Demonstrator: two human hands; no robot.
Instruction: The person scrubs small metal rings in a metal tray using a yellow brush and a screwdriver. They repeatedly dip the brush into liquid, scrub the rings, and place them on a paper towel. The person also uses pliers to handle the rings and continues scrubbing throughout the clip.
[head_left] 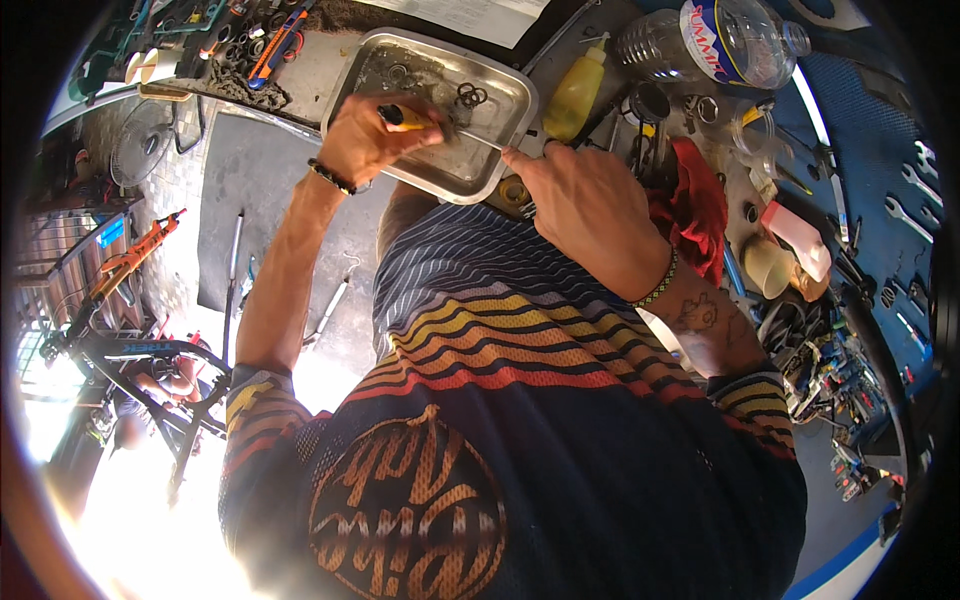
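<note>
A screwdriver (403, 118) with a yellow and black handle lies across my left hand (365, 140), whose fingers are closed round the handle. Its thin metal shaft points right, over a shallow metal tray (518, 75). At the far end of the shaft, the index fingertip of my right hand (590, 205) meets the tip; the other fingers are curled and partly hidden. Several dark rings (470, 95) lie in the wet tray, and another small ring (398, 73) is near its far left corner.
Right of the tray stand a yellow squeeze bottle (577, 92) and a large clear plastic bottle (690, 45). A red cloth (692, 215) lies beside my right wrist. Orange-handled cutter (280, 45) is at the far left. Wrenches (912, 190) hang on the blue board. A bike frame (130, 345) stands left.
</note>
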